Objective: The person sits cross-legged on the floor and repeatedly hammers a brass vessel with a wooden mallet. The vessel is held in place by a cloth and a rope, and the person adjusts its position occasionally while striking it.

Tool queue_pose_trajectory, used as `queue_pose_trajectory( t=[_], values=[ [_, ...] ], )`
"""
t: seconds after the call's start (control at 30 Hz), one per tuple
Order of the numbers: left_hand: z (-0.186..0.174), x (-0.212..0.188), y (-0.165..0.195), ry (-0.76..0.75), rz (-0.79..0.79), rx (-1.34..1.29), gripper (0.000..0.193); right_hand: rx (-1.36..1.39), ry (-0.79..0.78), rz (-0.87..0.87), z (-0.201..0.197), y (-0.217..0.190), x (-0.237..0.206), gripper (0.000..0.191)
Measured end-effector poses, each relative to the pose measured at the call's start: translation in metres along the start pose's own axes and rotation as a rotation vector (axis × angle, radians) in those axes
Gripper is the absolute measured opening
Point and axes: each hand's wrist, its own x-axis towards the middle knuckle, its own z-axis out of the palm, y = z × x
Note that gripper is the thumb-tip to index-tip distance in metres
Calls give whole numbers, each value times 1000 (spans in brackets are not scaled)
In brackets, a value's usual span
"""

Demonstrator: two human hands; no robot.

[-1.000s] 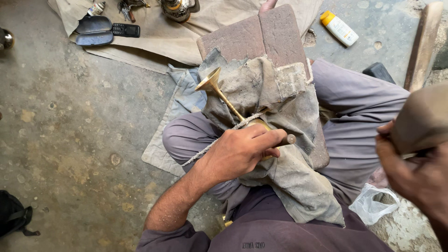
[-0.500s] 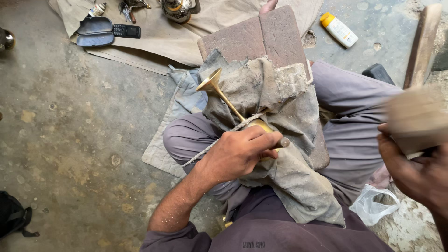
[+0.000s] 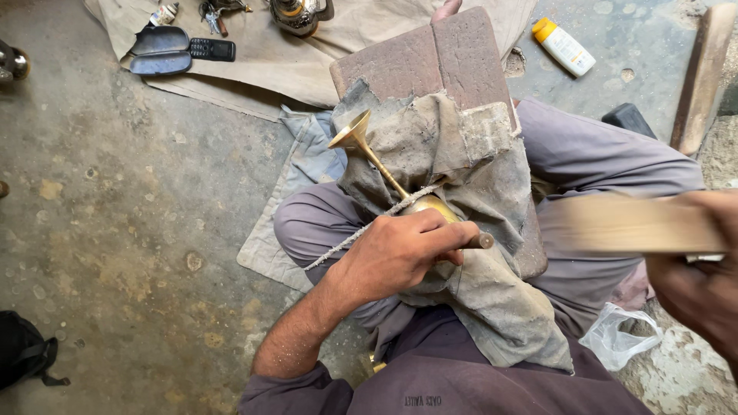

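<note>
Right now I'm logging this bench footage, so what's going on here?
A person sits on the floor with a grey cloth over their lap and a brick block. The left hand grips a brass goblet lying on the cloth, along with a thin rod-like tool. The right hand holds a blurred wooden piece raised to the side. A phone and a bottle lie further off.

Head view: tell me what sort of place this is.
Probably a floor-level metalworking workshop: a brass goblet held on a rag-covered brick block, hand tools on a cloth, and a stained concrete floor.
</note>
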Motion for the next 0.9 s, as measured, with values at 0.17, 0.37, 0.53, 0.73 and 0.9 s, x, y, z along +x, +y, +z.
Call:
queue_pose_trajectory(
  t=[0.17,0.37,0.53,0.73,0.9],
  values=[
    [3,-7,-6,-21,-13,-24,35,-372,-70,-60,-6,2,0,38],
    [25,-27,-3,453,-114,-317,20,-187,7,19,-19,-11,22,31],
    [48,-36,-3,502,-193,-208,25,-106,-99,52,-31,-33,54,43],
    [49,-38,-4,485,-184,-193,23,-10,-207,46,-45,-83,88,49],
    [45,-33,4,467,-267,-148,28,-197,-193,26,-47,-101,107,41]
  ],
)
